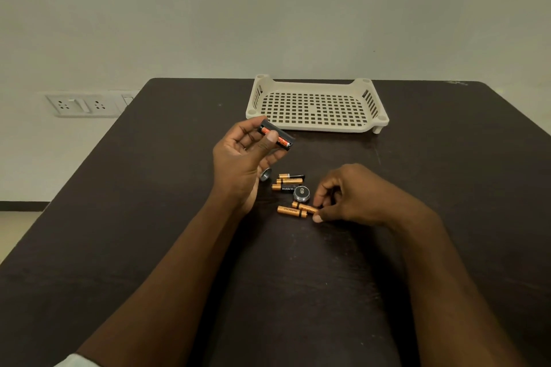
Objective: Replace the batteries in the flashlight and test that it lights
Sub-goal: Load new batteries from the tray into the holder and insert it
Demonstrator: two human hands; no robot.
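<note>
Copper-and-black cylindrical batteries (pixel 288 188) lie on the dark wooden table (pixel 119 217). At their eleven o'clock the left hand (pixel 241 158) grips a black battery holder (pixel 275 136). At four o'clock the right hand (pixel 348 197) pinches one copper battery (pixel 305 207).

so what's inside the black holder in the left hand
The black holder in the left hand shows one orange battery; the thumb covers its middle, and any other slots are hidden.
</note>
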